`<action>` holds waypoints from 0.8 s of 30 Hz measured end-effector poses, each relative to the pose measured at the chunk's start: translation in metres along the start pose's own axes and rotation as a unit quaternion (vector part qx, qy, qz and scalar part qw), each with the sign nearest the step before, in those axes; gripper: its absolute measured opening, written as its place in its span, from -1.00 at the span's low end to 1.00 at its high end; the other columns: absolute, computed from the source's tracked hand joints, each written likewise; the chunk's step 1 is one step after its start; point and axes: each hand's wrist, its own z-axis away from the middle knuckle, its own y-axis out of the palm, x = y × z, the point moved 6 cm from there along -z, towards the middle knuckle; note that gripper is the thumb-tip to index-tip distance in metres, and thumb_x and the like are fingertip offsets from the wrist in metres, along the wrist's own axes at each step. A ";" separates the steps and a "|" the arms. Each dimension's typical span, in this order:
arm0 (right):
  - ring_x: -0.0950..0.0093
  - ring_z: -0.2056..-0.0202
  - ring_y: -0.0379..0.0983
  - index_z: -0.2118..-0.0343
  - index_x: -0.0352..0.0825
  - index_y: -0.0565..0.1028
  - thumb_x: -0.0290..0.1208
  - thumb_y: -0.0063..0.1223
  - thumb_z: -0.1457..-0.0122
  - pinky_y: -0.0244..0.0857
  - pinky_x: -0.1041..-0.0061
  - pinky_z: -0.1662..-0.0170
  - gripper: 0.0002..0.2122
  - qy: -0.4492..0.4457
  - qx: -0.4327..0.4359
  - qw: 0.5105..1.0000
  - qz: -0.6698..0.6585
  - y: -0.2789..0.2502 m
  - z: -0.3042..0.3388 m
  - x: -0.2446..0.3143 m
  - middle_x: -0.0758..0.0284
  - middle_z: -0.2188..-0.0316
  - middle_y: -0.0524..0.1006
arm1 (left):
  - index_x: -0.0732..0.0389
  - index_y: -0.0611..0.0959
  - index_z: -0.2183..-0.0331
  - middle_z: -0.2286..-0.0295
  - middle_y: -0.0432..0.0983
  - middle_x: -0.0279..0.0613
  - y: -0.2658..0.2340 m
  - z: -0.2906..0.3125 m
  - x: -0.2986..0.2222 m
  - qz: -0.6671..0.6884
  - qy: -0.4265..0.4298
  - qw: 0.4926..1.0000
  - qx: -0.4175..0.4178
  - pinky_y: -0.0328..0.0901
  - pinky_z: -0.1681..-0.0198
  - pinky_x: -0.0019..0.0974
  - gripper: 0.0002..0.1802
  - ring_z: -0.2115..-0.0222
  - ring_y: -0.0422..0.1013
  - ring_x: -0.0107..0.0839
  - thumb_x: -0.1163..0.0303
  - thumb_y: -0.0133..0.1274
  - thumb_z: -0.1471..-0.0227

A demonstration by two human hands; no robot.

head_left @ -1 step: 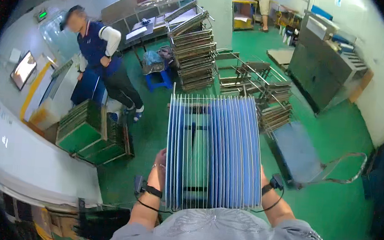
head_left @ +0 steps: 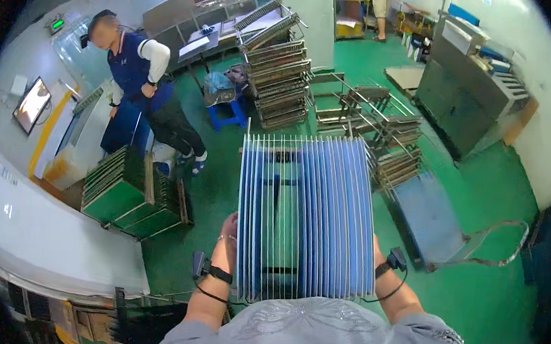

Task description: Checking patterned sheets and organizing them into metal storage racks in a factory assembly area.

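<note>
A wire rack (head_left: pixel 282 224) filled with upright thin blue panels (head_left: pixel 336 223) is held in front of my body. The panels stand close together on its right half, a few stand at its left, and green floor shows through the gap between. My left hand (head_left: pixel 231 226) grips the rack's left side, its fingers partly hidden behind the frame. At the opposite side my right hand (head_left: pixel 377 252) holds the rack, with most of its fingers out of sight. Both wrists carry black straps with small devices and cables.
Stacked metal racks (head_left: pixel 276 83) stand ahead, with more racks (head_left: pixel 384 129) to their right. A blue flatbed cart (head_left: pixel 426 214) sits at the right, near a grey metal cabinet (head_left: pixel 463 90). Green panels in a rack (head_left: pixel 117 187) and a standing person (head_left: pixel 137 68) are at the left.
The surroundings have shifted very slightly in view. The person at the left has moved a little; my hands stay on the rack in the same place.
</note>
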 end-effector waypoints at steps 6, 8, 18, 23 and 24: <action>0.42 0.37 0.45 0.22 -0.37 0.44 -0.33 -0.25 -0.18 0.39 0.46 0.30 -0.74 -0.041 -0.008 0.998 0.056 0.012 -0.151 0.028 0.26 0.34 0.50 | 0.26 0.40 0.14 0.39 0.48 -0.10 0.065 -0.109 -0.089 -0.227 0.088 0.970 -0.015 0.35 0.37 -0.28 -0.57 0.47 0.41 -0.31 0.15 -0.31 -0.09; 0.41 0.35 0.45 0.22 -0.37 0.43 -0.32 -0.25 -0.18 0.38 0.46 0.29 -0.74 -0.032 -0.019 0.999 0.038 0.031 -0.200 0.025 0.26 0.33 0.50 | 0.22 0.47 0.22 0.40 0.48 -0.12 0.014 -0.221 -0.081 -0.129 -0.085 0.987 -0.040 0.35 0.39 -0.28 -0.58 0.47 0.41 -0.30 0.11 -0.26 -0.07; 0.39 0.29 0.42 0.18 -0.36 0.41 -0.31 -0.25 -0.19 0.36 0.43 0.23 -0.72 -0.021 -0.196 0.972 -0.132 0.009 -0.430 -0.110 0.26 0.27 0.48 | 0.18 0.57 0.29 0.46 0.54 -0.30 0.002 -0.578 -0.072 -0.198 -0.330 0.920 0.069 0.40 0.46 -0.36 -0.62 0.52 0.46 -0.45 0.11 -0.18 -0.07; 0.38 0.25 0.41 0.16 -0.36 0.40 -0.30 -0.26 -0.19 0.35 0.41 0.19 -0.71 -0.017 -0.271 0.934 -0.233 -0.036 -0.507 -0.184 0.26 0.24 0.47 | 0.19 0.56 0.26 0.44 0.54 -0.26 0.045 -0.656 -0.049 -0.280 -0.339 0.895 0.076 0.40 0.38 -0.33 -0.60 0.47 0.46 -0.42 0.10 -0.20 -0.08; 0.38 0.25 0.41 0.15 -0.36 0.40 -0.29 -0.26 -0.19 0.34 0.41 0.19 -0.71 -0.013 -0.279 0.927 -0.249 -0.045 -0.521 -0.195 0.26 0.23 0.46 | 0.20 0.56 0.25 0.43 0.54 -0.26 0.044 -0.675 -0.048 -0.301 -0.336 0.889 0.078 0.40 0.36 -0.33 -0.59 0.45 0.47 -0.42 0.10 -0.20 -0.08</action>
